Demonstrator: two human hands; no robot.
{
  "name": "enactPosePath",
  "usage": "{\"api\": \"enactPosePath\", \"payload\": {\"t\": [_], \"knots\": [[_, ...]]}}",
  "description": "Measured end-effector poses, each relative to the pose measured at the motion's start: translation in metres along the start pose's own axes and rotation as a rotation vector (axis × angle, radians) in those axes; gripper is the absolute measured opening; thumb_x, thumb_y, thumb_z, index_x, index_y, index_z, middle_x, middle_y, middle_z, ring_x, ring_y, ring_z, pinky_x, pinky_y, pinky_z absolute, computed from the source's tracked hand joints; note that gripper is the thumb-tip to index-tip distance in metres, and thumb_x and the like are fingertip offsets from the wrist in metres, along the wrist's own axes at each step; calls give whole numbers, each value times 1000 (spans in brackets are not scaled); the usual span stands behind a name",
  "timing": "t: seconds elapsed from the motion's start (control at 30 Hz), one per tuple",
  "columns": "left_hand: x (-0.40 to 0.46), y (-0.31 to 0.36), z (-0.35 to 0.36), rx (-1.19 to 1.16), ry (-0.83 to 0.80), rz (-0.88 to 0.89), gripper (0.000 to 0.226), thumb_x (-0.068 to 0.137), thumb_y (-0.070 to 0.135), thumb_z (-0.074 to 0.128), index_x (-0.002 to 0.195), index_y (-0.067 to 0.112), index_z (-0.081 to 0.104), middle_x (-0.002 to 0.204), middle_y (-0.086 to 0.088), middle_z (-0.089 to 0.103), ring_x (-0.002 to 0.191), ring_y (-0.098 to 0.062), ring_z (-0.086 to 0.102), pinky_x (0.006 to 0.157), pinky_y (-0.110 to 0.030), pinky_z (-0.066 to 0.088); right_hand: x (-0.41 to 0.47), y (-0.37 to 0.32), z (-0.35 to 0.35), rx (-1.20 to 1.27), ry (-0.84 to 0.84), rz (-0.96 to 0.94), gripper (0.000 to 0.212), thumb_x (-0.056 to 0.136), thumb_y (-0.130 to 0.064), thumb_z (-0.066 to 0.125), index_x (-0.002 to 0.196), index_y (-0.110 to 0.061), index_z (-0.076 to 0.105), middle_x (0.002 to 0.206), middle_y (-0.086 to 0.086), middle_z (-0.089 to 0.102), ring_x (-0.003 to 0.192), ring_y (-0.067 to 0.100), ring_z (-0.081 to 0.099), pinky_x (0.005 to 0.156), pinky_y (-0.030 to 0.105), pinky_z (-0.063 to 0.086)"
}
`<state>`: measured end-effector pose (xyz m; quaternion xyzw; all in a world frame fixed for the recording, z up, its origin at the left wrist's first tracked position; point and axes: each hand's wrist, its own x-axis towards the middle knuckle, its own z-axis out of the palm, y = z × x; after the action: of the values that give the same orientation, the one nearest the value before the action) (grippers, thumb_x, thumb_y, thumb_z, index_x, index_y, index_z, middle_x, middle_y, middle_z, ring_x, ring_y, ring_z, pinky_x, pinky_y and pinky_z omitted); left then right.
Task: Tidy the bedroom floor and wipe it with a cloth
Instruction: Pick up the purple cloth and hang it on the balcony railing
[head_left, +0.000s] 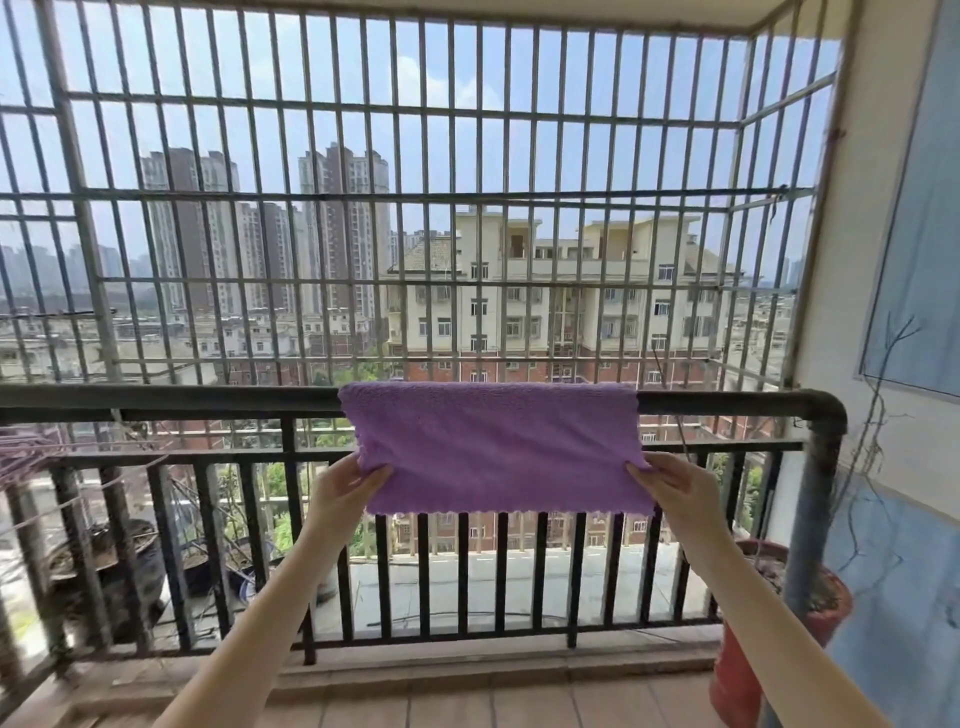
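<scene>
A purple cloth (493, 447) hangs spread over the dark top rail of the balcony railing (182, 402). Its scalloped lower edge reaches a little below the second rail. My left hand (345, 488) pinches the cloth's lower left corner between thumb and fingers. My right hand (670, 483) pinches the lower right corner the same way. Both arms are stretched forward and the cloth is pulled flat between them.
A barred metal grille (467, 197) closes the balcony beyond the railing. Dark plant pots (104, 561) stand outside at lower left. A red pot (737, 670) with bare twigs stands at the right by a grey pipe (810, 519). The tiled floor (467, 706) lies below.
</scene>
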<state>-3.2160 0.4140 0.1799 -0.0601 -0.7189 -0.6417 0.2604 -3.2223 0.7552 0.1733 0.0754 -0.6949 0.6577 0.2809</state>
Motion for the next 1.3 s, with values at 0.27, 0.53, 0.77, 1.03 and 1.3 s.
{"api": "enactPosePath", "payload": {"t": [0.27,0.53,0.77,1.03,1.3], "knots": [[-2,6,30,-13,-165,26,24,87,-3,56,82,19,64,69,7,69,63,2,65,58,-13,51,5,5,-34,-20,109,-9,21,83,0,63,84,-21,67,63,-18,69,59,-1,64,57,15,51],[-2,4,37,-69,-198,-19,20,85,0,59,92,18,63,90,-1,68,84,-19,64,60,-15,53,0,-13,-46,-128,-15,-8,23,74,-12,76,90,-25,65,84,-9,69,70,0,66,69,18,52],[-2,32,28,-121,77,47,28,78,1,69,103,9,59,94,1,64,84,-15,61,72,-25,47,-1,-54,-46,-124,129,-149,13,79,-14,71,90,-19,69,82,-9,70,69,-6,65,62,5,47],[-2,49,29,31,211,148,15,81,10,68,96,14,63,82,11,62,75,-4,59,64,-11,46,11,-68,-32,-392,244,-244,16,80,-14,72,95,-15,70,79,-6,68,75,2,63,67,13,47],[4,59,33,74,255,240,13,79,12,71,82,24,65,76,9,66,69,-10,62,64,-16,50,19,-75,-37,-396,376,-323,13,82,-6,68,94,-10,70,74,-2,64,66,2,57,62,3,46]]}}
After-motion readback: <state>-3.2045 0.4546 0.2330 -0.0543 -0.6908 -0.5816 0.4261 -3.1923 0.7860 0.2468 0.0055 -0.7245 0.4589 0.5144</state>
